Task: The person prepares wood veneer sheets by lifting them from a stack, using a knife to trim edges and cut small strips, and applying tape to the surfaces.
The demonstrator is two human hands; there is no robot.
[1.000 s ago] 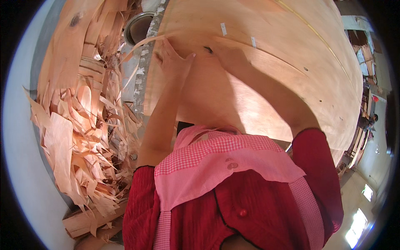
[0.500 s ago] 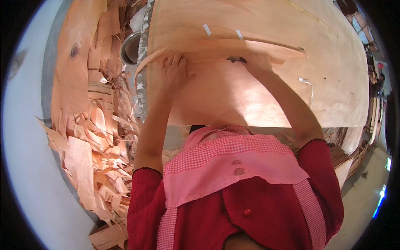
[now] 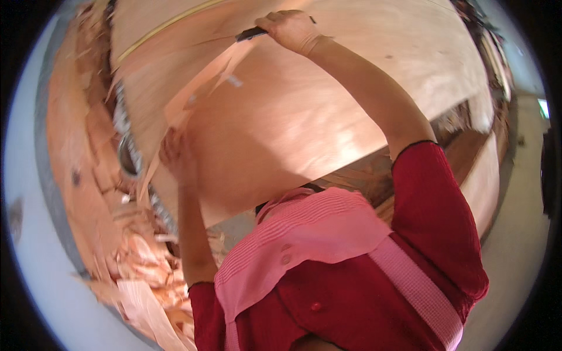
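Note:
A large, pale wooden veneer sheet [image 3: 263, 117] lies in front of me, with small pale tape pieces [image 3: 234, 81] on it. My right hand [image 3: 285, 29] is closed on a black hand tool [image 3: 252, 33] at the sheet’s upper part; the tool’s exact kind is unclear. A narrow veneer strip [image 3: 199, 82] runs down and left from the tool toward my left hand [image 3: 178, 153]. My left hand is at the sheet’s left part, touching or very near that strip; motion blur hides whether its fingers grip it.
Torn veneer scraps [image 3: 143, 263] pile along the left beside a pale wall [image 3: 32, 175]. A round metal-rimmed opening [image 3: 129, 153] is at the sheet’s left edge. A long yellow strip [image 3: 164, 26] crosses the upper sheet. Stacked wood [image 3: 474, 152] is at the right.
My right hand has moved up and forward along the sheet with the black tool. My left hand appears lower and further left. The head view has swung and tilted, shifting the whole scene.

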